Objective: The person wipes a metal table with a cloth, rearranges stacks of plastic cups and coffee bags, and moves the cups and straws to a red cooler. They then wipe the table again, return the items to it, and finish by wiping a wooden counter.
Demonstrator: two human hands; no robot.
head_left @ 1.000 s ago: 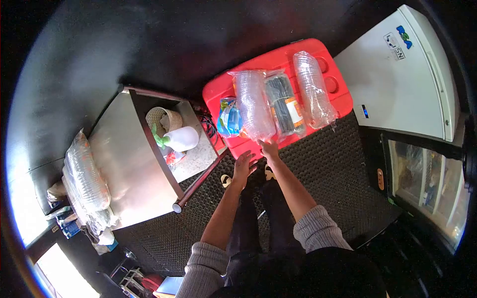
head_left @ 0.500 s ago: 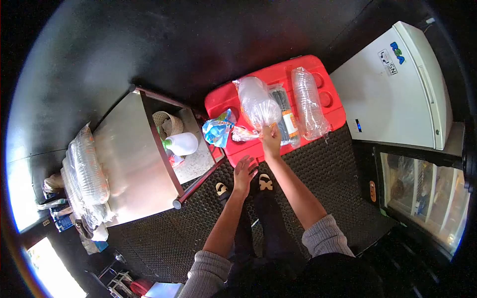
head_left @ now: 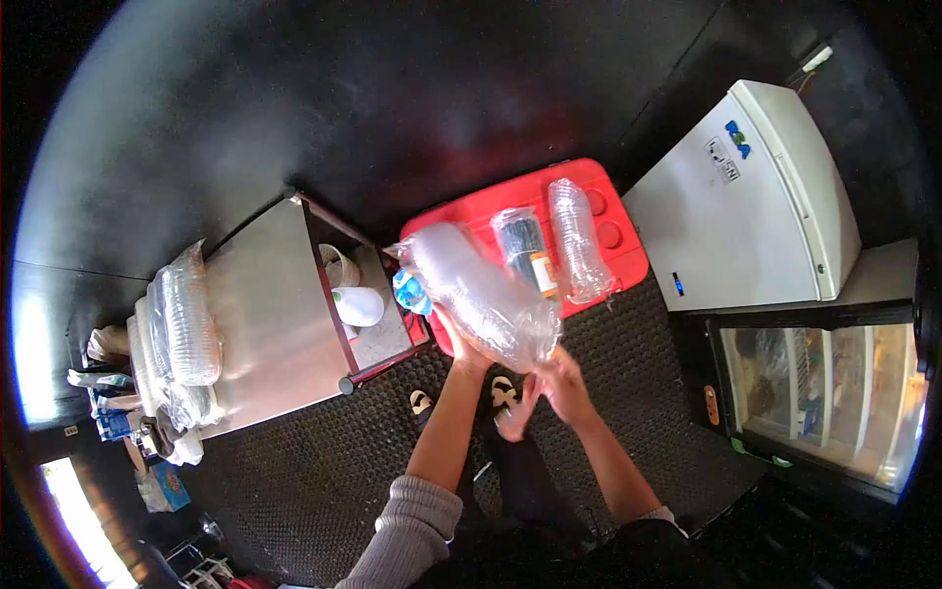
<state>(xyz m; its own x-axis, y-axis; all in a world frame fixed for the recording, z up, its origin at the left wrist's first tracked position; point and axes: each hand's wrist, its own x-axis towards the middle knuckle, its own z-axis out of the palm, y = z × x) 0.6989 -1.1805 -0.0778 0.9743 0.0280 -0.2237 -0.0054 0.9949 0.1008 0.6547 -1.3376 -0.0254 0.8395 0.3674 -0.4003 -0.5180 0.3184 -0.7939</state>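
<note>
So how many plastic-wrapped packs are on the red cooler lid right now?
2: a dark pack in the middle of the red cooler lid and a clear cup sleeve to its right. More may be hidden behind the lifted sleeve.

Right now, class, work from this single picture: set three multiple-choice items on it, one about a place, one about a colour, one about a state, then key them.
1. Where does the white spray bottle stand?
A. on the cooler
B. on the cart's lower shelf
C. on the floor mat

2. What colour is the cooler lid?
A. red
B. blue
C. white

3. How is the sleeve of clear cups now?
A. lying on the cooler
B. lifted in both hands
C. on the steel cart top

Key: 1 B, under the steel top; 2 A, plainly red; 3 B, left hand beneath, right hand at its end.
</note>
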